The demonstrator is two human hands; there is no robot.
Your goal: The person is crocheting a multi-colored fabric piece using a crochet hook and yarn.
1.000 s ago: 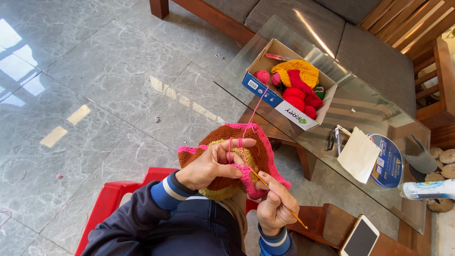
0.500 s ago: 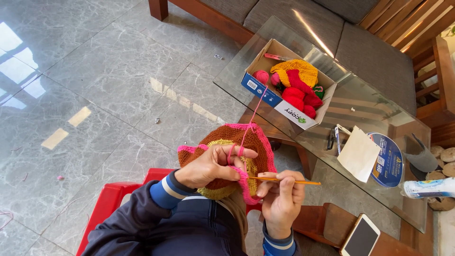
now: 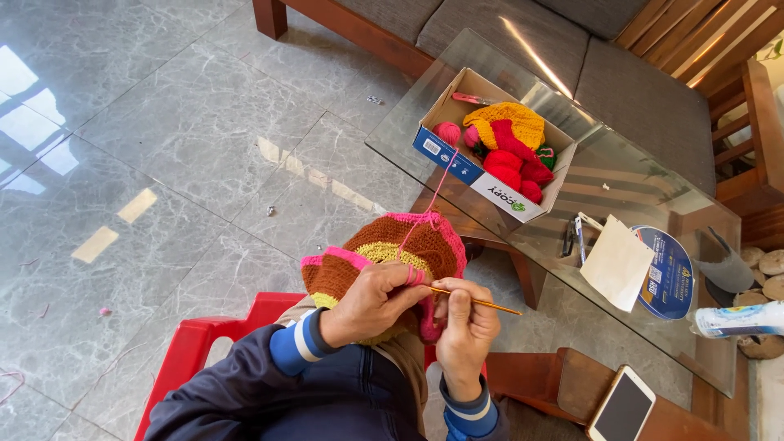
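Observation:
A crocheted piece (image 3: 384,249) in brown, yellow and orange with a pink edge rests over my lap. My left hand (image 3: 371,300) grips its near side, with pink yarn (image 3: 430,196) wound over a finger. That strand runs up to a pink yarn ball (image 3: 447,131) in a cardboard box (image 3: 457,159). My right hand (image 3: 465,327) pinches a thin crochet hook (image 3: 482,302), which lies nearly level with its tip at the pink edge.
The box, with yellow, red and green yarn pieces, stands on a glass table (image 3: 645,196). A paper bag (image 3: 616,263), a round blue disc (image 3: 670,273) and a bottle (image 3: 739,318) lie there too. A phone (image 3: 622,404) lies on a wooden stool. A red plastic seat (image 3: 204,343) is under me.
My right hand has swung the hook from pointing down-right to nearly level, then pushed it in toward the pink edge. The left hand keeps its hold on the piece.

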